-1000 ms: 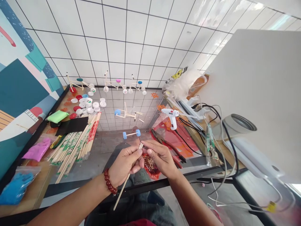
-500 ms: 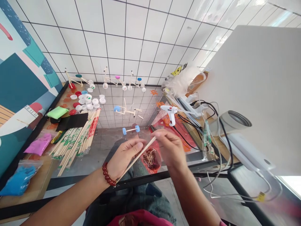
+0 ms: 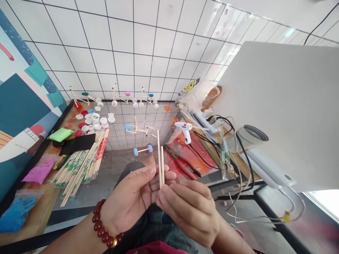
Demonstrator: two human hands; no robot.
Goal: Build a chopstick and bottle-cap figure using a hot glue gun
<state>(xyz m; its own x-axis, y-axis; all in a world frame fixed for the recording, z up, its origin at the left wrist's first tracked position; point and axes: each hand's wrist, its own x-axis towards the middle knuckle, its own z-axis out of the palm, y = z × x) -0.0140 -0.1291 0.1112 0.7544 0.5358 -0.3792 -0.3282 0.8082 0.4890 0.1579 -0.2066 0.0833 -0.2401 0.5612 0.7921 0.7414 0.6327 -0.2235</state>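
Two thin wooden chopsticks stand nearly upright side by side, one tip higher than the other. My right hand is closed, pinching their lower ends between thumb and fingers. Cupped behind the sticks is my left hand, its palm turned up and its thumb apart from them; whether its fingers touch them I cannot tell. Beyond the hands lie a small axle with two blue caps and a partly built stick frame with a blue cap. Red-handled pliers rest just right of the sticks.
A white glue gun with a cable stands to the right. On the left are wrapped chopsticks, bottle caps, green clay and bags of pink clay and blue clay. Several stick models line the back edge.
The chopsticks have turned from slanted to nearly upright, and two now show apart. My right hand has come down to their lower ends; my left hand has opened. The pliers have come into view.
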